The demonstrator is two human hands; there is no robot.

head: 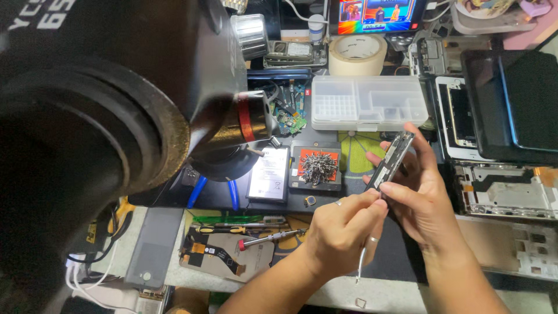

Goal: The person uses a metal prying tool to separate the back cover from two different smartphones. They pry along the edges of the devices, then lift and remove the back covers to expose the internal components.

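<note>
My right hand [424, 195] holds a narrow dark phone part [390, 160], a frame or circuit board seen edge-on, tilted up toward the far right. My left hand [343, 227] meets it from the left, fingertips pinched at the part's lower end, with thin metal tweezers [362, 261] hanging down below the palm. A ring shows on a left finger. Both hands hover above the dark work mat [401, 250] at the bench's front middle.
A large black microscope [104, 104] fills the left. Nearby lie a tray of loose screws [317, 168], a phone battery [268, 173], a screwdriver [270, 237], a flex cable [218, 254], a clear parts box [369, 103], a tape roll [357, 54], and opened phones [505, 192] at right.
</note>
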